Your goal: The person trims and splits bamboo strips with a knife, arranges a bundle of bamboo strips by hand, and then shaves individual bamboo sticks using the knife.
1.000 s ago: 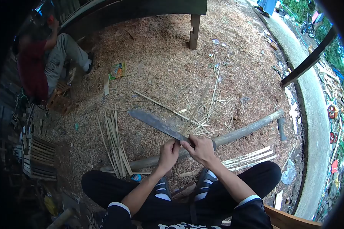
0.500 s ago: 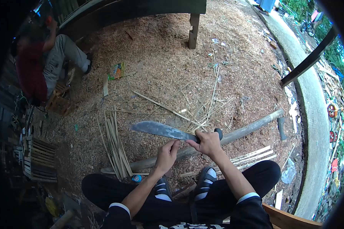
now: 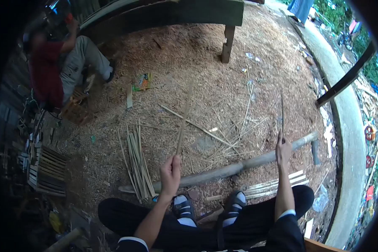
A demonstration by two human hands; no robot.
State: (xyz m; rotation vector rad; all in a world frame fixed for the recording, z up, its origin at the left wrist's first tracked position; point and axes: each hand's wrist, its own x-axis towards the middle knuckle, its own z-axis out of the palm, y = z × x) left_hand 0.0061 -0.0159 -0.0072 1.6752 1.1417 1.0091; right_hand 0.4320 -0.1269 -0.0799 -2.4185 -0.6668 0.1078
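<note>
My left hand (image 3: 171,173) is closed around the lower end of a thin bamboo strip (image 3: 184,124), which points up and away from me and is faint toward its tip. In my right hand (image 3: 283,151) is a machete (image 3: 282,111), seen nearly edge-on with its blade pointing away; its handle is hidden in the fist. The two hands are well apart. Between and below them a long wooden pole (image 3: 216,174) lies slantwise on the ground. A bundle of split bamboo strips (image 3: 137,164) rests across the pole's left end, and paler strips (image 3: 277,185) lie under my right forearm.
A person in a red shirt (image 3: 48,63) sits at upper left beside a wooden crate (image 3: 77,111). A dark bench (image 3: 168,19) spans the top. An axe head (image 3: 315,152) is at the pole's right end; a post (image 3: 346,75) and concrete kerb (image 3: 348,138) stand right. Shavings cover the ground.
My hands have moved apart, the right one to the right with the machete, whose blade has turned from crosswise to pointing away. The strip in my left hand now shows lengthwise. The view has shifted slightly.
</note>
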